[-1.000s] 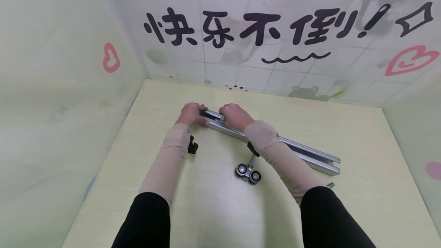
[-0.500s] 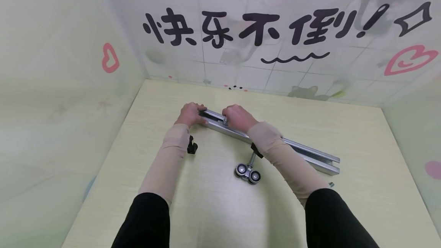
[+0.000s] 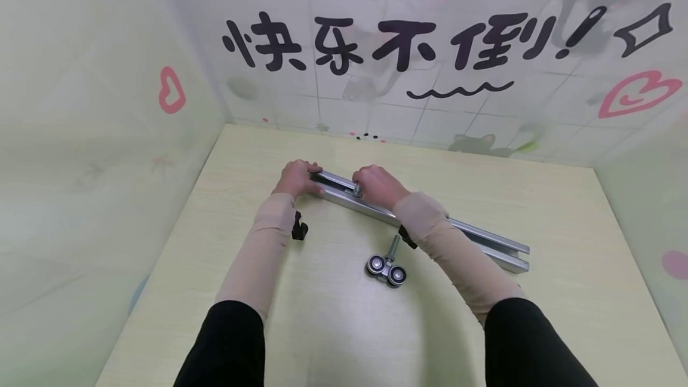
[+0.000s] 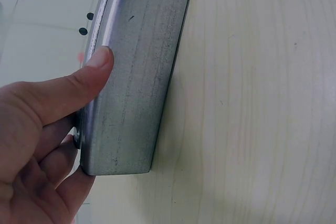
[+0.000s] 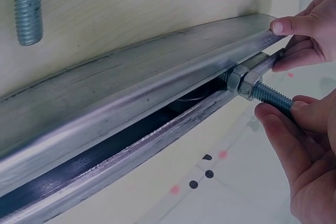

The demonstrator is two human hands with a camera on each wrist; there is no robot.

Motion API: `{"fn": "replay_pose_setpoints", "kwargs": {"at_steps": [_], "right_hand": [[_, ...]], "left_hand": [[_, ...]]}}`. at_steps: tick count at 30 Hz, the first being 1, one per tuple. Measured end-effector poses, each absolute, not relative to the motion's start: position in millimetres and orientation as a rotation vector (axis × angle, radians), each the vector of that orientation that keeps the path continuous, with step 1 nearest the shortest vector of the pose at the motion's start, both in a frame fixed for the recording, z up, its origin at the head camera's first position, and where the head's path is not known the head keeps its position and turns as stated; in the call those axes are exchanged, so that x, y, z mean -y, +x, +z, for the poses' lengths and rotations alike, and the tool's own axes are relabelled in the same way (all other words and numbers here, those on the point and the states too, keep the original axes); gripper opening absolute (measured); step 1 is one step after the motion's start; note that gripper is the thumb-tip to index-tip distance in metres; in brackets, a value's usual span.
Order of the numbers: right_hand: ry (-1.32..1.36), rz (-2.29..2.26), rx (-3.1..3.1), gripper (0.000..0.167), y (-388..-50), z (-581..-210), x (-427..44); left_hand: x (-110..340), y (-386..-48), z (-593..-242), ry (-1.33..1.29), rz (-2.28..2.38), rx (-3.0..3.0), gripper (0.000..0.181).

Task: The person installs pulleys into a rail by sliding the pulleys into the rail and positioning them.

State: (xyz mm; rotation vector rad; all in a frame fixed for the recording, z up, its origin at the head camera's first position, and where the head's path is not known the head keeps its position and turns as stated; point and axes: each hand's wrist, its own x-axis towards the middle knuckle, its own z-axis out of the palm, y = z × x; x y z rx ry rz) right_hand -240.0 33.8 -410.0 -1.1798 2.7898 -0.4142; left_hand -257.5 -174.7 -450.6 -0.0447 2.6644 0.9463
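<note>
A long metal channel rail [image 3: 371, 209] lies slantwise on the table, its slot facing up. My left hand [image 3: 297, 178] grips its far-left end; in the left wrist view the thumb of that hand [image 4: 47, 124] presses on the rail's flat side [image 4: 137, 77]. With thumb and fingers, my right hand [image 5: 310, 150] pinches a threaded bolt [image 5: 273, 98] that carries two hex nuts [image 5: 244, 82] and stands out of the slot [image 5: 131, 129]. Whatever holds the bolt inside the rail is hidden. From above, my right hand [image 3: 379, 186] is over the rail, right of the left hand.
A roller piece with two black wheels [image 3: 386, 270] and an upright-pointing bolt lies in front of the rail. Black wrist-worn pieces [image 3: 299, 227] show beside both forearms. The printed back wall [image 3: 371, 109] stands behind the table [image 3: 344, 315].
My right hand and the pinched bolt have moved right along the rail, away from the left hand. The left hand and the rail have stayed where they were.
</note>
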Motion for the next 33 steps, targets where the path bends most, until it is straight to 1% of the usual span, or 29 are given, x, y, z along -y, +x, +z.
{"fn": "replay_pose_setpoints", "kwargs": {"at_steps": [8, 21, 28, 33], "right_hand": [[-1.139, -0.444, -2.784, 0.021, -238.1, -411.0, -40.7], [-1.168, -0.487, -2.792, 0.022, -235.6, -412.6, -53.3], [-1.123, -0.491, -2.782, 0.024, -231.8, -409.9, -59.5], [-1.121, -0.489, -2.786, 0.022, -231.1, -410.7, -64.3]], "left_hand": [[174.0, -256.4, -449.6, -0.048, 0.953, -2.667, 0.065], [173.9, -256.4, -448.9, -0.033, 0.959, -2.667, 0.065], [175.4, -256.3, -449.5, -0.005, 0.95, -2.675, 0.065], [176.0, -256.0, -449.5, 0.005, 0.959, -2.673, 0.065]]}}
